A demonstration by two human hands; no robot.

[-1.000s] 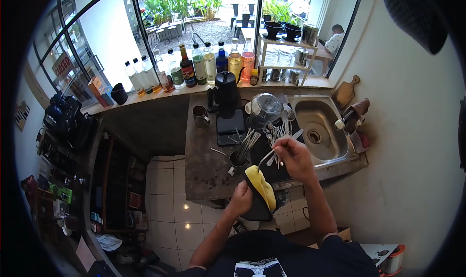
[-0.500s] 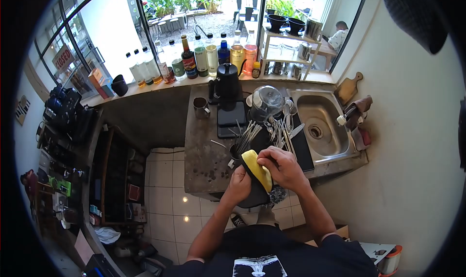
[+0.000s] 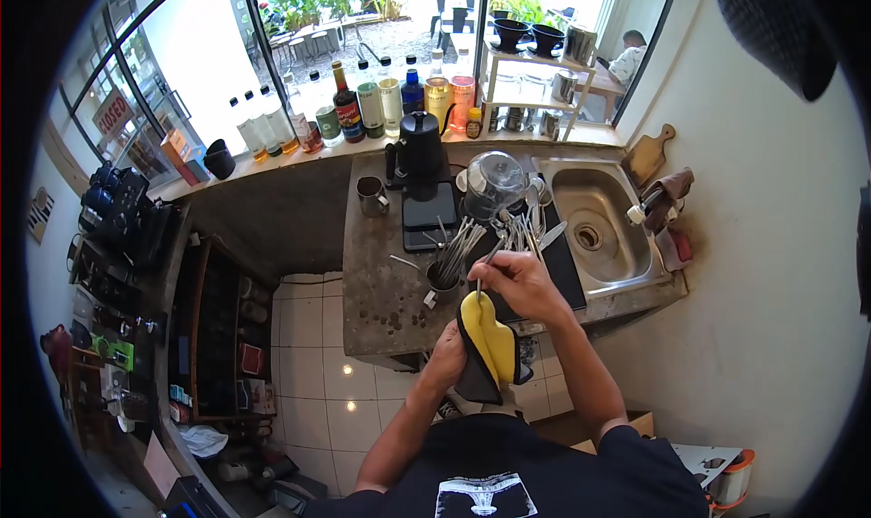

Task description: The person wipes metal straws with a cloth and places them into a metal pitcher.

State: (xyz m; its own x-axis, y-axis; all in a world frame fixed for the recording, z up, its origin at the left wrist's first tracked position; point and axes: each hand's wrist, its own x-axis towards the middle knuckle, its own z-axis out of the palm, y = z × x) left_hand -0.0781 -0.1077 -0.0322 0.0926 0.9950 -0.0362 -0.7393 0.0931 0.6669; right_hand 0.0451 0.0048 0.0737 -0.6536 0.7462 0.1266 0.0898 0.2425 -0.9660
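Observation:
My left hand [image 3: 445, 355] is closed on a folded yellow and dark grey cloth [image 3: 494, 344], near the counter's front edge. Pinched in the fingers of my right hand [image 3: 519, 284] is a thin metal utensil [image 3: 479, 290]; its lower end meets the yellow side of the cloth, and its exact kind is unclear. Just beyond my hands, a cup packed with metal straws [image 3: 464, 249] stands on the counter. Spoons and other cutlery [image 3: 533, 220] lie to its right on a black mat [image 3: 567, 282], beside an upturned clear glass vessel [image 3: 496, 184].
At the right is a steel sink [image 3: 590, 237]. A black gooseneck kettle [image 3: 421, 146], a black scale [image 3: 428, 207] and a metal pitcher [image 3: 372, 197] stand farther back on the counter [image 3: 381, 282]. Bottles [image 3: 347, 105] line the windowsill. A person [image 3: 628, 60] sits outside.
My right hand has lifted off the cloth and moved up slightly, now with a thin metal utensil showing in its fingers. The cloth has opened out, showing more of its yellow side.

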